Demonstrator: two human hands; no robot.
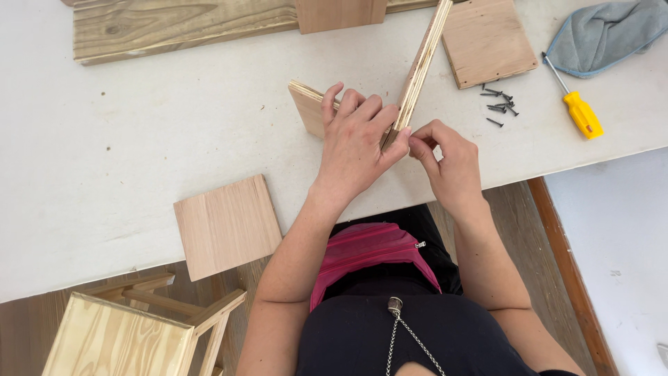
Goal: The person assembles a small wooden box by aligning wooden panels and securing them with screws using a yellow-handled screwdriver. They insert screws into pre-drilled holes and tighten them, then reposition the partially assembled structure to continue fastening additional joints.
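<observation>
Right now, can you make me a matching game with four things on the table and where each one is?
Things:
1. yellow-handled screwdriver
2. grey cloth
3. dark screws
4. upright plywood panel

Places:
A. top right corner of the table
B. held on edge by the left hand, with the right hand at its near end
C. loose pile between a flat square panel and the screwdriver
D. lying just below the cloth, near the table's right edge

Pairs: 1-D, 2-A, 3-C, 4-B
</observation>
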